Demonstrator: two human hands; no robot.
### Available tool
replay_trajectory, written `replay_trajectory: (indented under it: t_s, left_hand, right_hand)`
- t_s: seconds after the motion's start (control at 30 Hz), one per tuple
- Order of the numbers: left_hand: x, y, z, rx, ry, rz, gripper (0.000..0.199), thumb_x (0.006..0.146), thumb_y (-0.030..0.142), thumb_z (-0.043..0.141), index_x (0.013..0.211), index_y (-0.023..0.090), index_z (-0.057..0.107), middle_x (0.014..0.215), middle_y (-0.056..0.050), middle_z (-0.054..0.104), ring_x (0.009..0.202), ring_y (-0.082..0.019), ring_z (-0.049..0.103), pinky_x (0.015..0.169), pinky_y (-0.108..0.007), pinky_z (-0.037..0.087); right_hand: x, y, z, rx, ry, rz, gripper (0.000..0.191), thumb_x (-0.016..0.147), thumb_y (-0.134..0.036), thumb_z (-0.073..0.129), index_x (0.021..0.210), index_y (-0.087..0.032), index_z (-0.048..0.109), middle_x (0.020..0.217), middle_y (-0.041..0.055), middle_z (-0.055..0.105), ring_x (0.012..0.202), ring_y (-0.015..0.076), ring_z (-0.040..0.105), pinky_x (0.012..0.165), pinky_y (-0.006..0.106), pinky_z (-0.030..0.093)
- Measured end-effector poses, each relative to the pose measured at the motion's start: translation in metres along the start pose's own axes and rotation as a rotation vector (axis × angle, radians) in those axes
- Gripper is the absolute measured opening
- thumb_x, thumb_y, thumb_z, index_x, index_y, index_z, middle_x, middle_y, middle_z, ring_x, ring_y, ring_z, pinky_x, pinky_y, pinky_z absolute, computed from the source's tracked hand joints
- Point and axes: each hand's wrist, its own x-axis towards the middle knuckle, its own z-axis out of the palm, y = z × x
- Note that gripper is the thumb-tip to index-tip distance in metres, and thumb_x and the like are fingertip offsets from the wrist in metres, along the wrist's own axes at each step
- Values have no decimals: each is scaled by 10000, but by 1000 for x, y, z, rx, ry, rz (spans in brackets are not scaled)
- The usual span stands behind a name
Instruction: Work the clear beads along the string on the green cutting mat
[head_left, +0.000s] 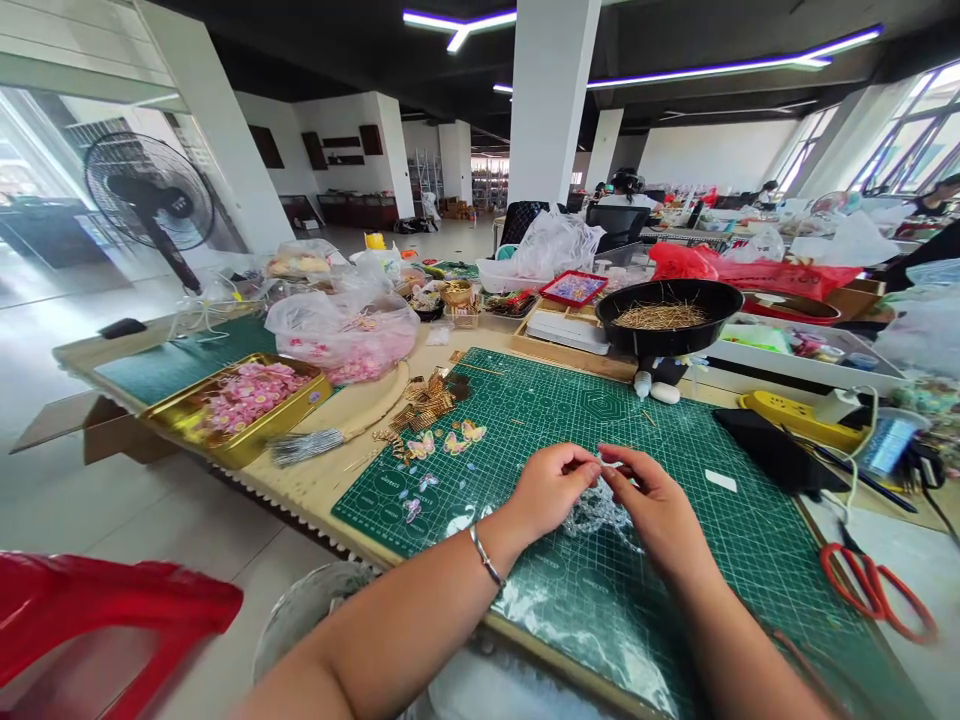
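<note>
Over the green cutting mat [525, 400], my left hand [553, 488] and my right hand [651, 503] meet at their fingertips. Thumb and index finger of each are pinched together on something too small to make out. Beneath and between them lies a bundle of clear, shiny strands [596, 512] on the mat. A silver bangle [486, 556] circles my left wrist. To the left of my hands are butterfly-shaped pieces [454, 441] and small pale pieces. Gold metal pieces [429, 400] are heaped at the mat's left edge.
A gold tray [244, 440] of pink flowers stands at the left, near a wire bundle [306, 446]. Behind the mat is a black bowl [667, 345] of gold pins. Red-handled scissors [874, 590] and a yellow power strip [802, 418] lie at the right.
</note>
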Motion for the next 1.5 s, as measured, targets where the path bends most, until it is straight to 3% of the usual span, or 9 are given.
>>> replay_trajectory:
  t_s: [0.13, 0.23, 0.33, 0.5, 0.6, 0.8, 1.1, 1.3, 1.5]
  left_hand:
    - [0, -1, 0, -72, -50, -59, 159, 793, 300, 580, 825, 153, 633, 640, 17, 585, 467, -64, 443, 448, -197, 357]
    - [1, 1, 0, 32, -40, -9, 135, 791, 267, 582, 816, 152, 648, 690, -1, 622, 545, -84, 506, 508, -206, 403]
    - [1, 3, -1, 220, 29, 87, 115, 800, 228, 571, 806, 166, 667, 751, -11, 655, 676, -116, 565, 631, -235, 440]
    - [0, 5, 0, 436, 49, 192, 142, 843, 237, 532, 859, 195, 666, 818, -8, 672, 776, -143, 578, 714, -271, 436]
    - [0, 4, 0, 462, 44, 209, 141, 850, 226, 523, 855, 192, 660, 828, -9, 673, 797, -144, 580, 731, -274, 430]
    - [1, 2, -4, 441, 159, 201, 135, 851, 223, 515, 857, 193, 647, 827, -2, 656, 781, -131, 564, 721, -264, 428]
    - [0, 0, -2, 496, 46, 335, 93, 809, 226, 579, 819, 183, 661, 685, 16, 562, 639, -94, 500, 615, -231, 401]
    - [0, -2, -3, 473, 71, 335, 75, 808, 222, 594, 824, 179, 652, 707, 12, 564, 641, -92, 499, 603, -224, 406]
    - [-3, 0, -1, 549, 46, 491, 105, 847, 199, 537, 839, 155, 632, 702, -2, 575, 653, -106, 495, 631, -247, 411]
  right_hand:
    - [0, -4, -4, -195, 24, -161, 123, 748, -356, 624, 769, -247, 676, 865, 59, 625, 845, 230, 548, 708, 353, 431]
    - [0, -4, -5, -234, 35, -192, 116, 753, -337, 596, 719, -234, 637, 869, 62, 616, 855, 232, 540, 722, 357, 420]
    - [0, -3, -6, -148, -27, -88, 151, 764, -355, 584, 699, -220, 604, 789, 40, 588, 710, 186, 504, 628, 319, 393]
    - [-2, -7, -5, 380, -135, 225, 172, 700, -336, 658, 658, -185, 585, 700, 5, 523, 524, 89, 362, 455, 233, 257]
    - [-2, -11, -7, 540, -153, 339, 197, 689, -333, 672, 644, -181, 555, 672, -5, 503, 479, 67, 318, 413, 215, 184]
    - [1, -9, -18, 306, -125, 427, 292, 657, -411, 732, 735, -169, 589, 495, -64, 331, 450, 58, 234, 422, 208, 115]
    - [11, 0, -32, 250, -45, 385, 351, 602, -457, 764, 760, -183, 611, 487, -59, 382, 438, 63, 263, 413, 215, 145]
    - [10, -3, -32, 160, -2, 309, 343, 670, -497, 696, 760, -177, 613, 483, -55, 368, 448, 75, 284, 414, 219, 178]
    - [2, -13, -20, 91, -260, 320, 461, 753, -620, 548, 738, -161, 593, 472, -67, 291, 427, 76, 216, 398, 240, 134]
